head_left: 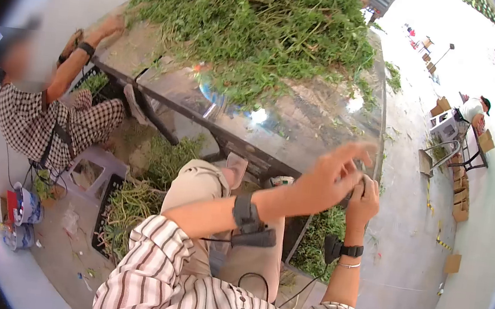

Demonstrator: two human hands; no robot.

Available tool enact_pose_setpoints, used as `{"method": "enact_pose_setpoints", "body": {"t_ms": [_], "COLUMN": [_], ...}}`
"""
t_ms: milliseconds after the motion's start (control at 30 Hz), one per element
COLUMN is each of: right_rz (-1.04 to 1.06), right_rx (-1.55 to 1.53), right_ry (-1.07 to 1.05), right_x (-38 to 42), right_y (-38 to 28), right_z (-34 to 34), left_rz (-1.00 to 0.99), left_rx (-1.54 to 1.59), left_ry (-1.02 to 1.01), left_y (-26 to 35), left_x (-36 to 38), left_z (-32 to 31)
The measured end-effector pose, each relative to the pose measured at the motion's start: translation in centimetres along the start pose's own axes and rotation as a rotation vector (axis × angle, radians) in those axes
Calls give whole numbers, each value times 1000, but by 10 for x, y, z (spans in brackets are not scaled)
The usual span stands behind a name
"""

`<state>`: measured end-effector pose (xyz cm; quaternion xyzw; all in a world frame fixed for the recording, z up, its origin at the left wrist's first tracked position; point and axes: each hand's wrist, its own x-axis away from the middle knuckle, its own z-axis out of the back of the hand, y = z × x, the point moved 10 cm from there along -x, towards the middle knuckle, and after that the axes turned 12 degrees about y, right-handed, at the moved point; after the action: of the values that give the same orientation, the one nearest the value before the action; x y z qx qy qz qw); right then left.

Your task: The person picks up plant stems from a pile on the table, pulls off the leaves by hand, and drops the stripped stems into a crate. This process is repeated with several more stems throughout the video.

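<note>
Both my hands meet above the front right corner of the metal table [319, 111]. My left hand [330, 176] reaches across to the right, with some fingers spread and the thumb side close to my other hand; a small dark thing shows between them, too small to name. My right hand [364, 199] is closed, its fingertips pinched together on something I cannot make out. A large heap of leafy green stems [256, 27] covers the far part of the table beyond my hands.
A co-worker in a checked shirt [25, 123] sits at the left by a plastic stool [96, 168]. Crates of greens [125, 208] [320, 239] stand below, beside my legs. Farther right, another person [472, 110] is near cardboard boxes [461, 194].
</note>
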<state>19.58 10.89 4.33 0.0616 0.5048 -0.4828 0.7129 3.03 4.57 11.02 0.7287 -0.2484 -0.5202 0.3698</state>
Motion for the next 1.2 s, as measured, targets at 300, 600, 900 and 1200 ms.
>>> {"method": "enact_pose_setpoints", "body": {"t_ms": [300,600,900,1200], "right_rz": [53,57,90,-35], "right_rx": [6,26,33,-33], "right_ry": [1,3,9,-92], "right_x": [-1,-1,-2,-6], "right_y": [-10,-10,-13,-11], "right_z": [-2,0,1,-3], "left_rz": [498,287,20,126], "left_rx": [543,319,-170,294], "left_ry": [538,494,194,606], "left_y": [-90,-69,-37,-42], "left_x": [-42,-52,-57,-65], "left_z": [126,136,90,164]}}
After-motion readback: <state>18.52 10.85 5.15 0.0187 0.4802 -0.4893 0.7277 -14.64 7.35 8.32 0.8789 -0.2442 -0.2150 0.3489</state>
